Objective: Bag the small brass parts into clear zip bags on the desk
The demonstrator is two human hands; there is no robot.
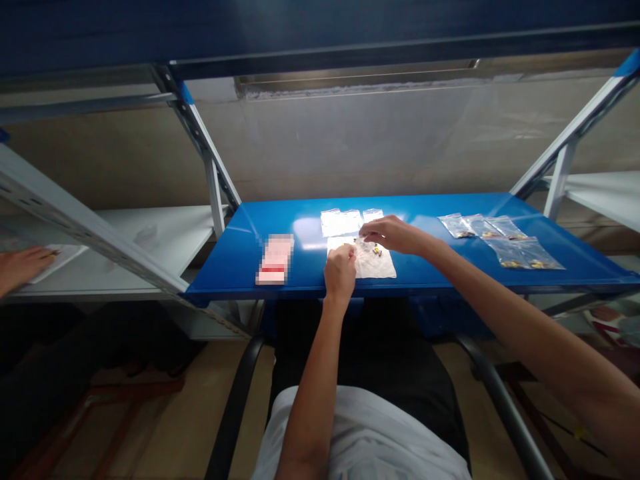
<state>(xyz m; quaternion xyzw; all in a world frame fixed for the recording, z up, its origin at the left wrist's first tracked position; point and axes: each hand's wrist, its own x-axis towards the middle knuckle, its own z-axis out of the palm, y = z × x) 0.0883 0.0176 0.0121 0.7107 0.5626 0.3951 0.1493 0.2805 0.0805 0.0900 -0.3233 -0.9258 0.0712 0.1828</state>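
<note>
On the blue table a white sheet of cloth or paper (383,269) lies before me, with a few small yellow and dark pieces (377,250) on it. My left hand (341,272) is closed over the sheet's left part, fingers bent together; what they hold is too small to make out. Just to the right and farther back, my right hand (390,233) has its fingertips pinched close to the left hand, above the sheet. Any object in that pinch cannot be made out. Behind the hands lie flat clear bags (341,223).
Several clear zip bags (523,253) with small yellowish pieces lie at the table's right. A blurred pink and white packet (276,259) lies on the left. Metal posts (213,170) flank the table (415,280). Another person's hand (25,267) rests at the far-left shelf.
</note>
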